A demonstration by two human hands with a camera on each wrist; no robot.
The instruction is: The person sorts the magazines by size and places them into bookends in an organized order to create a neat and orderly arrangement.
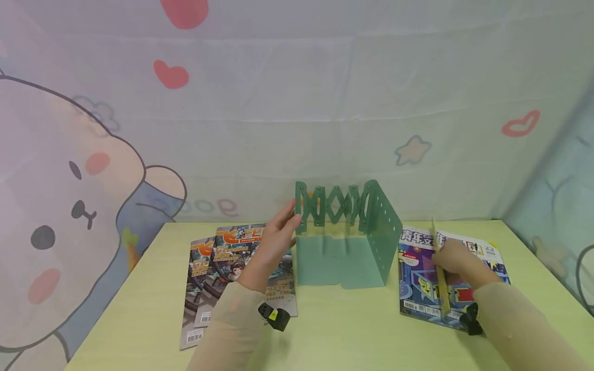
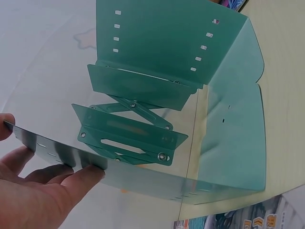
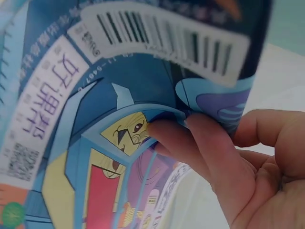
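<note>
Green expandable bookend rack stands mid-table, long axis left-right, open side toward the person. Left hand grips the rack's left end plate, thumb behind, fingers in front. Right hand holds a blue magazine lifted on edge, spine roughly front-to-back, fingers pinching its cover. The held magazine sits just right of the rack's right wall, so the right hand is the nearer one to that end. More blue magazines lie flat beneath it. Stack of orange-titled magazines lies left of the rack on the yellow table.
</note>
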